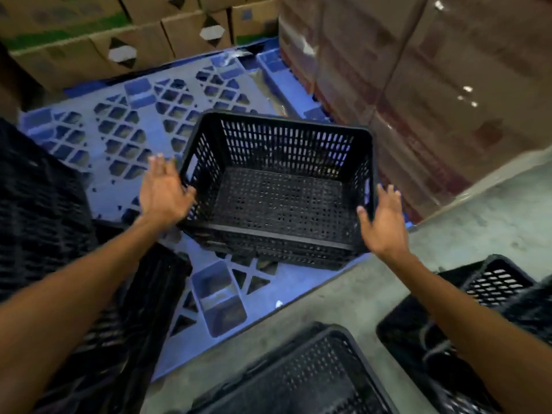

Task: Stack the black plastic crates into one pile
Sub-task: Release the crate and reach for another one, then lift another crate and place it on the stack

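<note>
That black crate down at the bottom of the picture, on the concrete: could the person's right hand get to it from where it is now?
Probably yes. The right hand is open and empty beside the crate on the pallet, and nothing lies between it and the nearer crate on the concrete floor; it would only need pulling back and down.

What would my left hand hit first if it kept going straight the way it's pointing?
Probably the blue pallet. The left hand points just past the black crate's left wall, though depth is unclear and it may brush it.

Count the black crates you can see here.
At least 5: one on the blue pallet between the hands, a dark stack at left, one lower left, one bottom centre, one at right. Nested ones may be hidden.
</note>
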